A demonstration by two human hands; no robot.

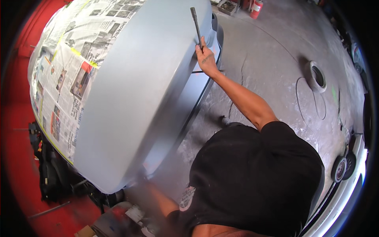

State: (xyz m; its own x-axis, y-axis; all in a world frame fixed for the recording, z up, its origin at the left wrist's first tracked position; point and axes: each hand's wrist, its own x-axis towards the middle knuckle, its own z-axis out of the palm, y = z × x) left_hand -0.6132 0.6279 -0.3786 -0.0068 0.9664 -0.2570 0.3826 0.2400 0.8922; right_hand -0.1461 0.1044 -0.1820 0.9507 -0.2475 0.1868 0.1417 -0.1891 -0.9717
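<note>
My right hand [205, 60] is closed around a dark metal rod [196, 24] with a thicker, socket-like end. It reaches across to the far edge of a smooth grey car body panel [132, 87]. A thin dark bar [197, 72] shows beside the wrist; whether it joins the rod I cannot tell. Low in the view, my left hand [144, 181] is by the near end of the panel, blurred and shadowed, its fingers not readable. Newspaper masking [65, 85] held with yellow tape covers the bodywork left of the panel.
A loose tire [316, 77] lies on the grey concrete floor [260, 51], a thin cable [299, 98] curling near it. At the back stand a red fire extinguisher [256, 8] and a tray of small parts [227, 6]. A white car [347, 193] is at the right edge.
</note>
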